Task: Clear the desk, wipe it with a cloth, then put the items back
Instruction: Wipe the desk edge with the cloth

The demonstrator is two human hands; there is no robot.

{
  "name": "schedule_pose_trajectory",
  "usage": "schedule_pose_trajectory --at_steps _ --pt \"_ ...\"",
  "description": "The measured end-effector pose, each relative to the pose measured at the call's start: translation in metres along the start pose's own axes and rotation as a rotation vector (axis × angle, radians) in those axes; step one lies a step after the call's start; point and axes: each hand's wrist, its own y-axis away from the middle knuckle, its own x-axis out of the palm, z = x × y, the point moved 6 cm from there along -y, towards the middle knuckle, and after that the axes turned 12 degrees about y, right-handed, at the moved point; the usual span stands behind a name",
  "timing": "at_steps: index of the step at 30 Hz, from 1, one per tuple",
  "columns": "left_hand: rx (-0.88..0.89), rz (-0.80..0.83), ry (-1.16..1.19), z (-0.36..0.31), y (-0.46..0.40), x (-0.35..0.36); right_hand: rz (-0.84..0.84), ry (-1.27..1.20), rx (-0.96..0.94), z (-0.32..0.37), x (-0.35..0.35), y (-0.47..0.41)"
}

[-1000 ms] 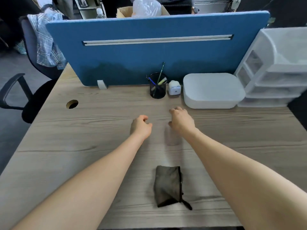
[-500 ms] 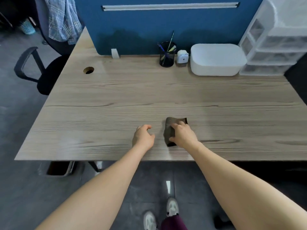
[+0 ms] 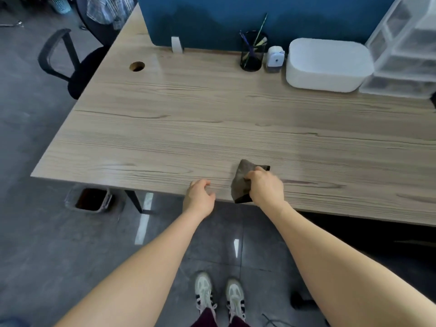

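I see the right hand (image 3: pixel 265 187) clenched around the dark brown folded cloth (image 3: pixel 241 182) at the near edge of the light wood-grain desk (image 3: pixel 212 114). Left hand (image 3: pixel 198 197) hovers beside it, fingers loosely curled, holding nothing.

The right hand (image 3: pixel 265 186) covers part of the cloth (image 3: pixel 241 182); the drawer unit (image 3: pixel 405 50) runs off the right edge

The matt, wood-grained desk (image 3: pixel 212 119) under the right hand (image 3: pixel 265 186) carries a soft dark cloth (image 3: pixel 241 178) in its grip, with a smooth white plastic box (image 3: pixel 328 64) and black mesh pen cup (image 3: pixel 252 53) far beyond it.
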Motion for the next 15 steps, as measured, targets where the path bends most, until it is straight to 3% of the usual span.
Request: schedule_pose_trajectory --at_steps 7,15 --pt "-0.087 -0.055 0.067 0.039 0.024 -0.037 0.067 0.013 -0.157 0.059 0.008 0.014" --pt "-0.184 -0.226 0.221 0.116 0.044 -0.159 0.225 -0.080 -0.381 0.225 0.014 0.018"
